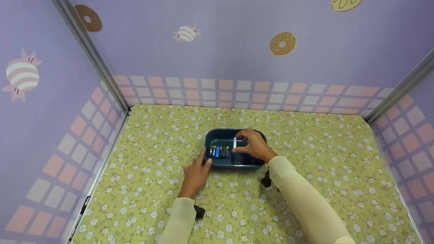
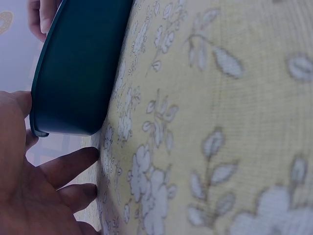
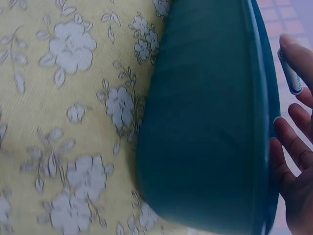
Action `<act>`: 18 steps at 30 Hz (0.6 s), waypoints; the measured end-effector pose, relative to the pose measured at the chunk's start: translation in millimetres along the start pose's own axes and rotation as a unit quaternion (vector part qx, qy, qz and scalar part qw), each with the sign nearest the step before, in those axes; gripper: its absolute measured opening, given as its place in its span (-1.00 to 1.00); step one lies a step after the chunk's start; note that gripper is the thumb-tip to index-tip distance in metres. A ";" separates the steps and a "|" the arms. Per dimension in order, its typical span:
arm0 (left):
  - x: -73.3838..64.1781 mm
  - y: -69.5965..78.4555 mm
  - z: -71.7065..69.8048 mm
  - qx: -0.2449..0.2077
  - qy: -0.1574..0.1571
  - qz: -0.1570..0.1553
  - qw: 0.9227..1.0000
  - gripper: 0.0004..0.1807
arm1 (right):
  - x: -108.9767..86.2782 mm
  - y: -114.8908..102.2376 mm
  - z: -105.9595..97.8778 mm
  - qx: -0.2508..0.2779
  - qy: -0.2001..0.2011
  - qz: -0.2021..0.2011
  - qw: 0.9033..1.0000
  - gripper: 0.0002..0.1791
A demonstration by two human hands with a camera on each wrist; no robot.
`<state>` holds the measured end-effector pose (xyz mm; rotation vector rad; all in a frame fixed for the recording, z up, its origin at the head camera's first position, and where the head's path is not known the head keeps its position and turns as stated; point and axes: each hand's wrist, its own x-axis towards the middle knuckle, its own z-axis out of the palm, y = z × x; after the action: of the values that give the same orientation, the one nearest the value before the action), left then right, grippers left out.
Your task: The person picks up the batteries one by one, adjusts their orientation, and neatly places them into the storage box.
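Observation:
A dark teal plastic basin (image 1: 236, 167) sits on the flowered cloth. Several batteries (image 1: 218, 152), some of them blue, lie side by side in a row on its left half. Over the middle of the basin, my right hand (image 1: 255, 146) pinches a white battery (image 1: 235, 145) between thumb and finger; the right wrist view shows this battery (image 3: 291, 73) just beyond the rim. My left hand (image 1: 197, 173) touches the basin's front left corner, thumb at the rim and fingers extended. In the left wrist view, its other fingers (image 2: 68, 169) spread beside the basin's wall (image 2: 78, 63).
Yellow-green flowered cloth (image 1: 149, 146) covers the surface around the basin. Purple walls (image 1: 228, 45) with printed sweets and doughnuts rise at the back and sides, joined by grey metal posts (image 1: 95, 61). A dark strap piece (image 1: 199, 211) hangs at the left wrist.

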<state>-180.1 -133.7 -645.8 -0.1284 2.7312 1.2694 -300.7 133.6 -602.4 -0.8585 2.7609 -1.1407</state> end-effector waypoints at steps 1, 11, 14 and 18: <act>0.2 0.1 0.0 0.000 0.000 -0.002 1.000 -0.25 | 1.0 -0.1 1.8 -0.001 -0.003 0.006 1.000 -0.43; -0.4 1.3 0.3 -0.003 -0.001 -0.008 1.000 -0.25 | 5.0 5.2 19.3 -0.037 -0.025 0.037 0.998 -0.39; -0.7 1.1 0.4 -0.005 -0.001 -0.008 1.000 -0.24 | 5.6 7.3 23.8 -0.041 -0.032 0.046 0.998 -0.39; -0.5 0.1 -0.7 -0.006 -0.004 0.002 1.000 -0.24 | 7.0 9.0 29.0 -0.043 -0.040 0.048 0.997 -0.40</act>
<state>-179.7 -134.1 -645.2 -0.1194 2.7200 1.2842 -304.2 116.7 -628.3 -0.7526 2.7698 -0.9588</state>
